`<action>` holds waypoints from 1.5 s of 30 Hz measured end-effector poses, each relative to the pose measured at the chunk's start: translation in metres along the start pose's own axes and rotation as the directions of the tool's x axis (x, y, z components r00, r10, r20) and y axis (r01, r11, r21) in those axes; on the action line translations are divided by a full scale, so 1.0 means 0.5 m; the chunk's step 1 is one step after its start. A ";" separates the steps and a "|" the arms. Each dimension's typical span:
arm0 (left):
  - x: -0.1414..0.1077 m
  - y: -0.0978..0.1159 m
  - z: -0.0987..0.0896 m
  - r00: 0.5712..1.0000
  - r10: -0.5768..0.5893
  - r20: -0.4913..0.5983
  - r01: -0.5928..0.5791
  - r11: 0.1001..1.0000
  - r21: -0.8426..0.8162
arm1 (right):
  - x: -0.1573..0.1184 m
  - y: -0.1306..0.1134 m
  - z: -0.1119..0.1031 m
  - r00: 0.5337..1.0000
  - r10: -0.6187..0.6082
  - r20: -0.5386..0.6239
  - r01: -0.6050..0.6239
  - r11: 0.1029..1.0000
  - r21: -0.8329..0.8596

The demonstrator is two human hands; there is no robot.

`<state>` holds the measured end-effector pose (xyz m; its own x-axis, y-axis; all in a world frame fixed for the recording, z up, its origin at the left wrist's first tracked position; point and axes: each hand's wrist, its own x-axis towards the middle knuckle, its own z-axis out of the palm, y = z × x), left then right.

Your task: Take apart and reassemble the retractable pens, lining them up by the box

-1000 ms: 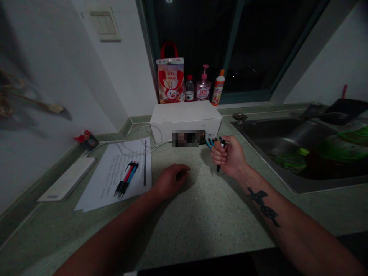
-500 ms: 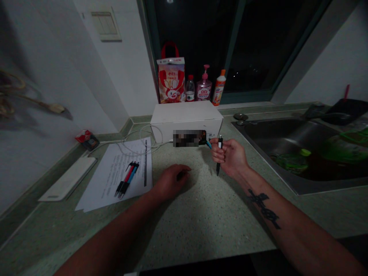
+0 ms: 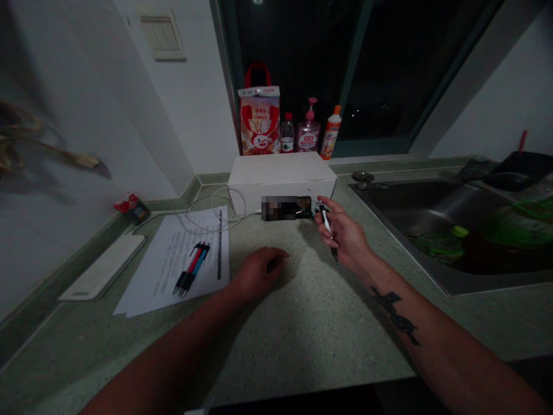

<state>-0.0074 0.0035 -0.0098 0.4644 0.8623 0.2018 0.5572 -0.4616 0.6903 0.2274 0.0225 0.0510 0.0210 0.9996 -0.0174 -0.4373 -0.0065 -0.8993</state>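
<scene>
The black-and-white pen (image 3: 325, 220) is in my right hand (image 3: 349, 236), above the counter (image 3: 280, 346) and near the smartphone (image 3: 303, 206). My fingers grip it, and it leans with its dark end down. To do this well, I need a snug hold, but not a hard squeeze, so the pen does not slip or roll. I should turn my wrist slowly and leave a little room, so the pen does not bump the smartphone or tug its white cable (image 3: 246, 217). My left hand (image 3: 257, 274) is loosely curled and looks empty on the counter, so it is out of the way. Now I count. I hold one pen. On the sheets of paper (image 3: 168, 242) I see one red pen (image 3: 192, 264) and one blue pen (image 3: 200, 264); a third may be tucked beside them, but I cannot tell. Blue and dark bits peek out behind my fingers, too hidden to count. There are at least two sheets, one smartphone, one white box (image 3: 280, 170), one red carry bag (image 3: 260, 127) and one sink (image 3: 432, 210). Three bottles stand behind the box: one red-capped (image 3: 287, 138), one pink with a pump (image 3: 308, 137), one orange-capped (image 3: 331, 135).
</scene>
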 end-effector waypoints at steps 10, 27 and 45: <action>0.000 -0.009 0.006 1.000 0.014 -0.018 -0.014 1.000 -0.004 | -0.002 0.006 0.002 0.999 -0.037 -0.013 0.035 0.993 -0.110; 0.000 -0.004 0.002 1.000 0.013 -0.007 -0.013 1.000 0.009 | -0.001 0.005 0.000 0.999 -0.033 -0.013 0.032 0.995 -0.089; -0.001 0.001 0.000 1.000 -0.008 0.000 0.008 1.000 0.002 | 0.096 0.025 -0.146 0.847 -0.500 -0.183 0.112 0.504 -0.856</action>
<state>-0.0073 0.0029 -0.0095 0.4603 0.8658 0.1962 0.5618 -0.4552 0.6907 0.2888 0.0684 0.0071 0.4007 0.8448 0.3547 0.5520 0.0864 -0.8294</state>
